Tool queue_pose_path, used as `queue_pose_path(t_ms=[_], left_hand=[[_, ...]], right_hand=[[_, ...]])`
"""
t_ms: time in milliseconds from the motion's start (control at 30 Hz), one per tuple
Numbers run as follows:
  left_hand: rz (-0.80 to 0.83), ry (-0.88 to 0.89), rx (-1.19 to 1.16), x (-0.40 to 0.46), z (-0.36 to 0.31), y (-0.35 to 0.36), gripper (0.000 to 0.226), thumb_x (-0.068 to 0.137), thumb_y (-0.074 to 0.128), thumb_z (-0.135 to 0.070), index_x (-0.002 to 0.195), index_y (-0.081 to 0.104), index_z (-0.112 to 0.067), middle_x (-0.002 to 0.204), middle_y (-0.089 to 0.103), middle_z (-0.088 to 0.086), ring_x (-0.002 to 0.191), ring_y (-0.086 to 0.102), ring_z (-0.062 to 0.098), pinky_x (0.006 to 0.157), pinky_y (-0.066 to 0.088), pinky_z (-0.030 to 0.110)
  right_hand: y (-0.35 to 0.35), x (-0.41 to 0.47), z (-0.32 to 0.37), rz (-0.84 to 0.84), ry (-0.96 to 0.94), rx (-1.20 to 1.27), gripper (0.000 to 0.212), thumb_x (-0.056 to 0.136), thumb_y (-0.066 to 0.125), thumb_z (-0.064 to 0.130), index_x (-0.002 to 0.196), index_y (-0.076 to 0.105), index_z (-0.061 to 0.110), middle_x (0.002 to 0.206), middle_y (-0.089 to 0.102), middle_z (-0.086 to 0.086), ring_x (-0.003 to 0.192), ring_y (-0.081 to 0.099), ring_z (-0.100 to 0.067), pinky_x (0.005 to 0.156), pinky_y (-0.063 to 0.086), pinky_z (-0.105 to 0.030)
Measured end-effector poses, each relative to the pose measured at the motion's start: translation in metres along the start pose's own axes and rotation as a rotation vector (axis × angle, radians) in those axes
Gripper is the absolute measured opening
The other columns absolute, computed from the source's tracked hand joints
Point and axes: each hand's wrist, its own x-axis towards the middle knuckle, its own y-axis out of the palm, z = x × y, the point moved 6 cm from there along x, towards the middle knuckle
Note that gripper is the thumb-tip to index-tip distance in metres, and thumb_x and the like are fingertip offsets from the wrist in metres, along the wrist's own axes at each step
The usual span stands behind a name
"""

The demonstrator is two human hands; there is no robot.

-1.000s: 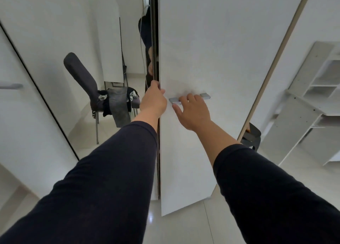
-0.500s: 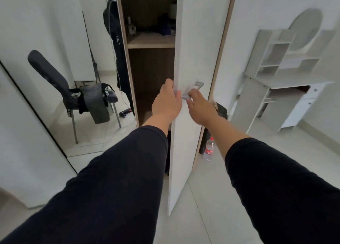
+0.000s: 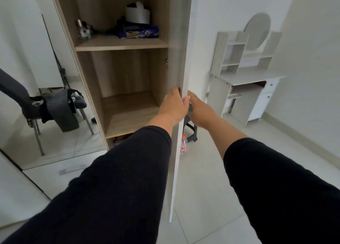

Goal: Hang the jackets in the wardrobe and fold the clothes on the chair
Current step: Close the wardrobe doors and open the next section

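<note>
Both hands gripped the open wardrobe door [image 3: 181, 63], left hand [image 3: 173, 107] curled around its edge, right hand [image 3: 200, 111] behind it, clothes [image 3: 60, 109] draped over the chair [image 3: 16, 96].

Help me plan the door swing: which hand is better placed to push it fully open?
Probably the left hand: it grips the wardrobe door edge from the inside. The right hand sits behind the door's outer face.

Wardrobe [image 3: 127, 74] standing open, its white door [image 3: 179, 115] swung edge-on; wooden shelves showing inside. Dark clothes [image 3: 60, 107] lying heaped and draping over the chair [image 3: 22, 100] seat, left.
</note>
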Motion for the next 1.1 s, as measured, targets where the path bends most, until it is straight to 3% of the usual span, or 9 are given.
queue_pose_path(t_ms=[167, 300, 533, 633, 700, 767, 867, 967, 1100], left_hand=[[-0.034, -0.019, 0.061, 0.004, -0.033, 0.03, 0.049, 0.096, 0.046, -0.041, 0.137, 0.034, -0.017, 0.136, 0.05, 0.004, 0.118, 0.054, 0.025, 0.089, 0.044, 0.032], [-0.081, -0.042, 0.057, 0.01, -0.048, 0.055, 0.049, 0.094, 0.049, -0.045, 0.134, 0.036, -0.021, 0.133, 0.052, 0.0, 0.112, 0.058, 0.024, 0.088, 0.049, 0.034], [-0.077, -0.094, 0.034, 0.021, -0.07, 0.08, 0.048, 0.091, 0.055, -0.04, 0.132, 0.038, -0.019, 0.131, 0.053, 0.0, 0.109, 0.059, 0.024, 0.092, 0.05, 0.037], [0.021, -0.093, 0.002, 0.021, -0.072, 0.082, 0.052, 0.092, 0.058, -0.029, 0.137, 0.036, -0.017, 0.138, 0.049, 0.002, 0.122, 0.052, 0.024, 0.101, 0.045, 0.036], [0.058, -0.091, 0.003, 0.011, -0.067, 0.08, 0.051, 0.094, 0.053, -0.02, 0.141, 0.033, -0.016, 0.142, 0.045, 0.003, 0.127, 0.047, 0.023, 0.105, 0.04, 0.036], [0.069, -0.107, 0.048, -0.005, -0.057, 0.075, 0.047, 0.096, 0.048, -0.015, 0.141, 0.033, -0.013, 0.144, 0.042, 0.005, 0.129, 0.044, 0.024, 0.106, 0.038, 0.034], [0.102, -0.163, 0.08, -0.034, -0.037, 0.062, 0.042, 0.096, 0.046, -0.012, 0.138, 0.038, -0.01, 0.143, 0.043, 0.006, 0.129, 0.043, 0.024, 0.106, 0.035, 0.03], [0.093, -0.232, 0.096, -0.076, -0.013, 0.038, 0.038, 0.096, 0.045, -0.011, 0.134, 0.043, -0.011, 0.139, 0.046, 0.007, 0.127, 0.044, 0.024, 0.104, 0.036, 0.03], [0.043, -0.343, 0.106, -0.149, 0.026, -0.01, 0.034, 0.096, 0.046, -0.015, 0.131, 0.046, -0.015, 0.139, 0.047, 0.006, 0.126, 0.045, 0.023, 0.107, 0.036, 0.033]], right_hand=[[-0.021, -0.004, -0.043, 0.001, -0.002, 0.0, 0.082, 0.084, 0.043, -0.004, 0.149, 0.011, 0.035, 0.15, 0.035, 0.007, 0.112, 0.058, -0.025, 0.079, 0.043, -0.03], [-0.033, -0.01, -0.07, 0.011, 0.015, -0.09, 0.082, 0.085, 0.04, -0.007, 0.151, 0.007, 0.028, 0.156, 0.022, 0.007, 0.11, 0.057, -0.03, 0.074, 0.037, -0.03], [-0.043, -0.009, -0.093, -0.011, -0.012, -0.098, 0.069, 0.09, 0.041, 0.003, 0.15, 0.009, 0.018, 0.14, 0.047, -0.005, 0.099, 0.059, -0.032, 0.071, 0.039, -0.033], [-0.044, -0.017, -0.096, 0.003, -0.006, -0.124, 0.081, 0.089, 0.043, 0.003, 0.152, -0.004, 0.022, 0.145, 0.041, -0.003, 0.095, 0.06, -0.029, 0.068, 0.042, -0.034], [-0.046, -0.027, -0.097, 0.013, 0.016, -0.143, 0.086, 0.088, 0.045, 0.003, 0.151, -0.009, 0.025, 0.135, 0.049, -0.005, 0.086, 0.058, -0.027, 0.065, 0.042, -0.034], [-0.048, -0.039, -0.099, 0.03, 0.056, -0.209, 0.082, 0.087, 0.045, 0.006, 0.151, -0.004, 0.025, 0.112, 0.059, -0.007, 0.078, 0.055, -0.027, 0.062, 0.04, -0.034], [-0.052, -0.061, -0.095, 0.04, 0.116, -0.341, 0.06, 0.087, 0.043, 0.008, 0.143, 0.022, 0.018, 0.082, 0.051, -0.004, 0.071, 0.05, -0.027, 0.06, 0.036, -0.033], [-0.042, -0.086, -0.07, 0.077, 0.103, -0.411, 0.046, 0.087, 0.041, 0.006, 0.132, 0.035, 0.015, 0.096, 0.055, -0.009, 0.075, 0.051, -0.027, 0.064, 0.039, -0.032], [-0.017, -0.125, -0.014, 0.142, -0.006, -0.409, 0.044, 0.085, 0.039, 0.005, 0.127, 0.038, 0.017, 0.097, 0.058, -0.011, 0.081, 0.059, -0.029, 0.07, 0.046, -0.034]])
